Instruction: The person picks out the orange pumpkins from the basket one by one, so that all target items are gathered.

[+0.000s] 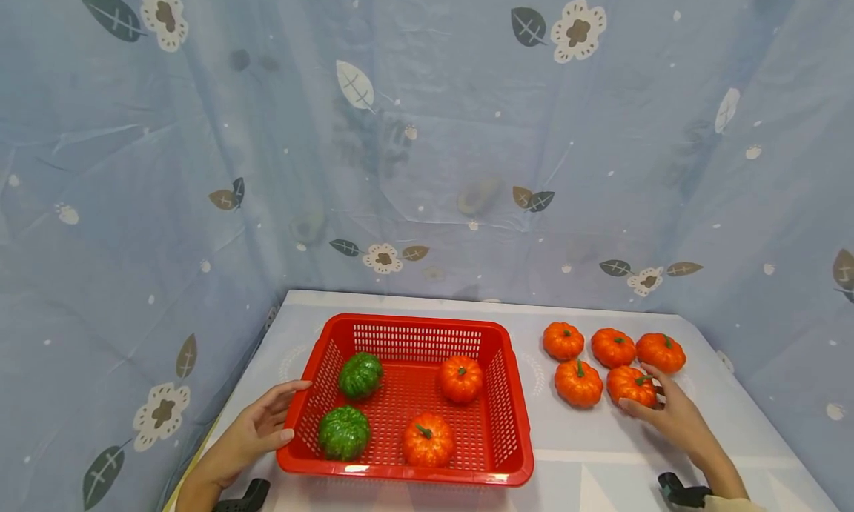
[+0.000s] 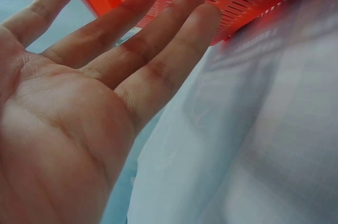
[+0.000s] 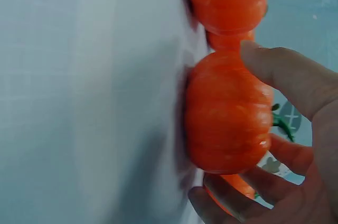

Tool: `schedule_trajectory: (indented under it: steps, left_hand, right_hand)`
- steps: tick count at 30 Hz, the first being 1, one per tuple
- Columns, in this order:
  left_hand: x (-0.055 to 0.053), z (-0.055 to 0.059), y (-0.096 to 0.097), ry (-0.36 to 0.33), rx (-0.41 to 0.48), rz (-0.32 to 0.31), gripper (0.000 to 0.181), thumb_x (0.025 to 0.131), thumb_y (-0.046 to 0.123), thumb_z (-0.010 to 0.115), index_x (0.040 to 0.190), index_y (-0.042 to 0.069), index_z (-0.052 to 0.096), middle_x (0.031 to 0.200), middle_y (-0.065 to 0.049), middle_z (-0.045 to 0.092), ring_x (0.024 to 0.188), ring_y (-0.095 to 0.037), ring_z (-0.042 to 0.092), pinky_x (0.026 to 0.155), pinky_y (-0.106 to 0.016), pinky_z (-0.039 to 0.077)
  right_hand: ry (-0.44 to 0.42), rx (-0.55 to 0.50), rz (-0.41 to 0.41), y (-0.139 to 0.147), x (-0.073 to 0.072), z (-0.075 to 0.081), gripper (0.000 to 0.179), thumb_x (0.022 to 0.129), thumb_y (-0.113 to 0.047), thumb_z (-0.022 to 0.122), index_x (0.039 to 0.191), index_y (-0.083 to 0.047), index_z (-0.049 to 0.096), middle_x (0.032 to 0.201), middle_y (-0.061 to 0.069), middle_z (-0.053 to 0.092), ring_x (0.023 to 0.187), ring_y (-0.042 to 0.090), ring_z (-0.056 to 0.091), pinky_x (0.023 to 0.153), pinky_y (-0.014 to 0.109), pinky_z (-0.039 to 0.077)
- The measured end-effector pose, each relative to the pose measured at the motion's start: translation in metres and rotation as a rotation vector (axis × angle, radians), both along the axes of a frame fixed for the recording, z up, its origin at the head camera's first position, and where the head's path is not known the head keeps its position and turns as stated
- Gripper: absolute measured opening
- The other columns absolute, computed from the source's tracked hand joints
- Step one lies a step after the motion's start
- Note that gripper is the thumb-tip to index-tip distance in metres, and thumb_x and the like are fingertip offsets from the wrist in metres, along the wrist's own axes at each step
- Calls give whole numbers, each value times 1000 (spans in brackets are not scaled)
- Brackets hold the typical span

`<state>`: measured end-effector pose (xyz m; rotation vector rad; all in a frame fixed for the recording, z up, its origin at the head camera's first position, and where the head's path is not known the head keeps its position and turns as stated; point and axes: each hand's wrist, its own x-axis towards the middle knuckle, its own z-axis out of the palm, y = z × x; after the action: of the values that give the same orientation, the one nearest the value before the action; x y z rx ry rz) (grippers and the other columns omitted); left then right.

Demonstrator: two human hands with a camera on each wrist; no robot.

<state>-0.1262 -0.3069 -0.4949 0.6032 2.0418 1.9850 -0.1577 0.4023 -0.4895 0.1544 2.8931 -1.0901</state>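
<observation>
A red plastic basket [image 1: 405,476] stands on the table with two green pumpkins [image 1: 344,433] at its left and two orange pumpkins [image 1: 428,439] at its right. At its left side is my left hand [image 1: 256,427], thumb and fingertips on the rim; the left wrist view shows the fingers [image 2: 163,65] extended against the slotted wall. My right hand [image 1: 674,412] holds a small orange pumpkin [image 3: 227,113] on the table, thumb on one side, fingers curled round the other. Its green stem [image 3: 282,124] points toward the palm.
Several more orange pumpkins [image 1: 578,384] sit close around the held one, to the right of the basket. The white table [image 1: 554,490] is bordered by a blue patterned curtain [image 1: 427,156] behind and at both sides.
</observation>
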Motion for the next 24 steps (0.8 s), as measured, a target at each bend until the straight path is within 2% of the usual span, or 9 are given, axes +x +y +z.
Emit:
schedule_trajectory:
  steps: [3,7,11,16,20,24]
  left_hand:
    - [1,0,0,-3,-7,8,59,101,-3,56,156,2,35,150,-26,46,126,-25,61,97,-36,55]
    - [2,0,-1,-26,-14,21,60,101,-3,56,156,3,35,150,-28,46,126,-24,61,98,-36,55]
    - [2,0,-2,-44,-18,26,61,101,-3,56,157,3,34,151,-28,44,126,-24,61,99,-36,54]
    - [1,1,-2,-42,-17,11,61,101,-2,55,157,3,33,152,-25,44,127,-25,60,99,-36,54]
    - [1,0,-2,-42,-15,5,61,101,-2,55,158,4,33,153,-23,45,128,-27,60,100,-35,53]
    - [1,0,-1,-32,-12,2,62,101,-3,56,158,4,32,153,-26,43,128,-26,60,100,-36,53]
  right_hand:
    - [85,17,15,-2,1,8,95,93,-44,76,155,9,26,150,40,34,128,58,40,100,73,38]
    - [167,33,33,-11,0,27,88,96,-41,74,153,9,31,150,39,38,130,58,39,98,76,36]
    - [207,51,66,-25,-3,48,87,96,-43,73,156,4,32,152,36,36,130,58,41,96,77,39]
    - [291,58,136,-46,-8,71,81,94,-40,76,156,-4,38,151,31,41,131,55,44,97,73,42]
    - [348,67,194,-64,-12,84,76,93,-33,78,154,-3,42,148,29,46,129,53,46,96,74,42]
    - [361,70,236,-82,-15,94,74,93,-29,79,153,-5,43,146,27,47,125,50,50,94,73,45]
